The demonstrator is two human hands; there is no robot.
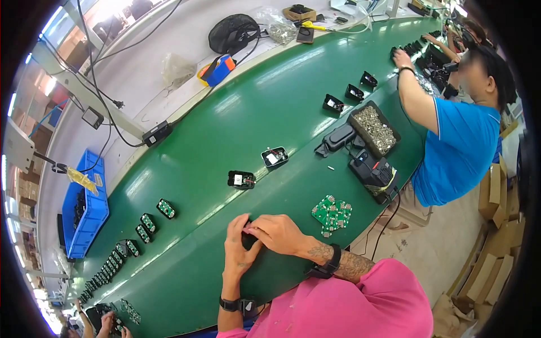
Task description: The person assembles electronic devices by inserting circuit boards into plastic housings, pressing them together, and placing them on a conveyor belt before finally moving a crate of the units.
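Observation:
Just beyond the belt's near edge, my left hand (239,250) is closed around a small black plastic housing (248,241), mostly covered by fingers. Over its top, my right hand (279,232) has its fingertips pinched together; whatever is between them is too small to make out. Two open black housings, one with a white part (241,179) and one with red wire (274,156), stand farther off on the green belt (208,146). A loose pile of green circuit boards (332,215) lies right of my right hand.
Several housings with green boards (148,222) line the belt at left, beside a blue bin (84,205). At right are a tray of small metal parts (373,128), a black device with a cable (372,174) and a co-worker in blue (459,146). Other hands show lower left.

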